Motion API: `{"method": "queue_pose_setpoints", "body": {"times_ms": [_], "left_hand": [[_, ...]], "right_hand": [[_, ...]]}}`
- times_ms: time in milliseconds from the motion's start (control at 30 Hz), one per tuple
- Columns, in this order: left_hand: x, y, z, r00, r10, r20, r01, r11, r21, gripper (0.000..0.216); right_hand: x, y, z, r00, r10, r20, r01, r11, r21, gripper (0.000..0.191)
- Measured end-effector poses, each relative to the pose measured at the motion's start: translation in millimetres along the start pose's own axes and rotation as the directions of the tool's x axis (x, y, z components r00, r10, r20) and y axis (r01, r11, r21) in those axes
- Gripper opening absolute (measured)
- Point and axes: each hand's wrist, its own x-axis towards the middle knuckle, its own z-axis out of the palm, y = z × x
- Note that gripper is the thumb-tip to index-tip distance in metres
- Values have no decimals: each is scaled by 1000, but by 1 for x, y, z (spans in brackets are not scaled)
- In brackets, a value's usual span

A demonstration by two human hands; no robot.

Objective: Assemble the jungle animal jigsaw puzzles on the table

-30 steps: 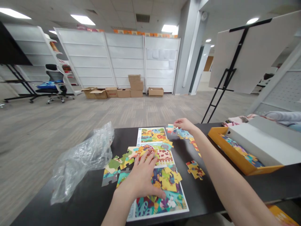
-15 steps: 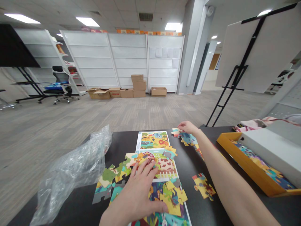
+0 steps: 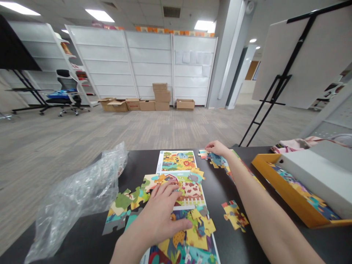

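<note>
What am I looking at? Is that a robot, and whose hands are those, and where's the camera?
There's no robot here! These are a person's own two bare hands. All the pictures come from one camera worn on that person's head, looking forward and down, so you see roughly what they see.

On the black table lie printed picture sheets with animals on them, and jigsaw pieces on and around them. A crinkly clear plastic bag is on the left, and an open orange box is on the right.

The left hand is spread out over the sheets. The right hand has its fingertips at some pieces near the table's far edge; I can't tell whether it's pinching one.
</note>
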Motion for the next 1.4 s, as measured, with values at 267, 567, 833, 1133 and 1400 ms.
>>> {"method": "queue_pose_setpoints", "body": {"times_ms": [267, 567, 833, 1133, 1400], "left_hand": [[-1, 0, 0, 1000, 1, -7, -1, 1000, 1, 71], [0, 4, -1, 1000, -5, -8, 5, 1000, 13, 67], [0, 4, -1, 1000, -2, -6, 2, 999, 35, 62], [2, 4, 1, 1000, -4, -20, 4, 1000, 18, 59], [1, 4, 3, 1000, 0, -21, 0, 1000, 19, 55]], "right_hand": [[1, 6, -2, 994, -88, 67, 87, 996, 12, 21], [1, 7, 3, 986, -138, 93, 139, 990, -8, 20], [3, 12, 1, 984, -148, 97, 152, 988, -35, 20], [-2, 24, -10, 980, -175, 96, 179, 983, -29, 28], [2, 22, -5, 977, -184, 104, 189, 981, -44, 30]]}}
